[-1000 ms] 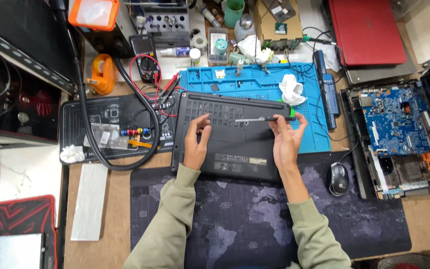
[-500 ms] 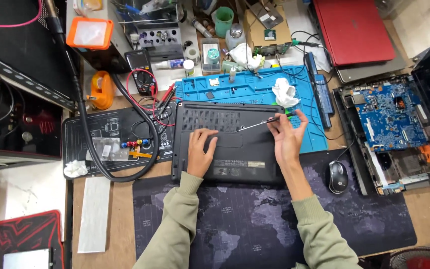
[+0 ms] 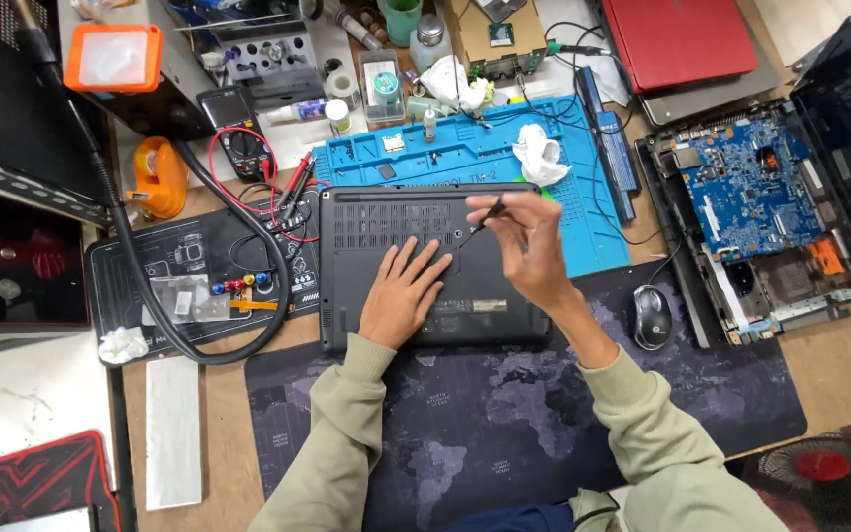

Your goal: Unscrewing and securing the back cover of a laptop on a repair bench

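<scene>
Two sleeved arms in pale olive reach up from the near edge of the desk (image 3: 219,414), crossing a dark desk mat (image 3: 504,424) printed with a world map that covers the near middle. On the far edge of that mat lies the black laptop (image 3: 416,222), closed and turned bottom side up, its vent grille toward the far side. The left hand (image 3: 401,296) rests flat on the laptop's base, palm down, fingers spread and holding nothing. The right hand (image 3: 534,246) hovers over the base's right half, fingers pinched shut around a thin dark screwdriver (image 3: 482,219) whose tip points down at the panel near its centre. Just right of the laptop, on the mat, sits a black mouse (image 3: 650,317). Left of the laptop lies a black work mat (image 3: 199,281) with small coloured parts and a thick black cable looped across it. Behind the laptop, touching its far edge, is a blue repair mat (image 3: 465,153) bearing a crumpled white cloth (image 3: 541,158). Toward the right edge lies an opened laptop chassis (image 3: 751,212) with its blue circuit board exposed. At the far edge stand a red laptop (image 3: 682,39), a multimeter (image 3: 233,123) with red leads, an orange tape dispenser (image 3: 162,177), and assorted bottles and tools.
</scene>
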